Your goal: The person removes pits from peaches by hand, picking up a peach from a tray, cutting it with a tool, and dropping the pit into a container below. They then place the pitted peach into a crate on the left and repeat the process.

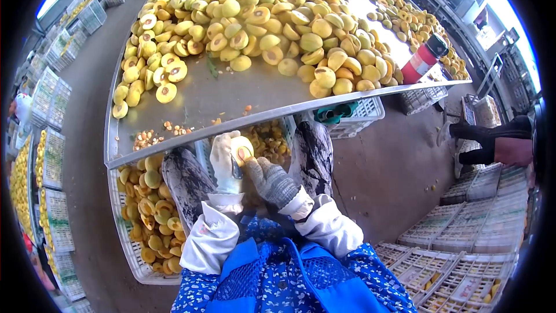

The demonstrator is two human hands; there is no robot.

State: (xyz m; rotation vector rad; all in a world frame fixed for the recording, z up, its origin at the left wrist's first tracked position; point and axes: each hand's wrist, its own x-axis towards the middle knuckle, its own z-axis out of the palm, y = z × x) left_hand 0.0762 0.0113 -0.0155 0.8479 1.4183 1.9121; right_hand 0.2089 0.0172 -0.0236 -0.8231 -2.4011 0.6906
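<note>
My left hand (225,159), in a whitish glove, is closed around a yellow peach half (244,146) just below the table's front edge. The cut face is turned up and shows a brownish middle. My right hand (273,184), in a grey knitted glove, has its fingers curled in against the lower edge of that half. Something small and dark shows between the two hands; I cannot make out what it is. Beneath them, a crate of fruit scraps (272,139) stands between my knees. A heap of peach halves (255,20) covers much of the metal table (231,95).
Loose pits (147,139) lie near the table's front left corner. A red bottle (425,59) stands at the right end. A crate of peach halves (130,249) sits by my left leg. Stacked crates (452,226) are at right, and another person's leg (492,142) reaches in.
</note>
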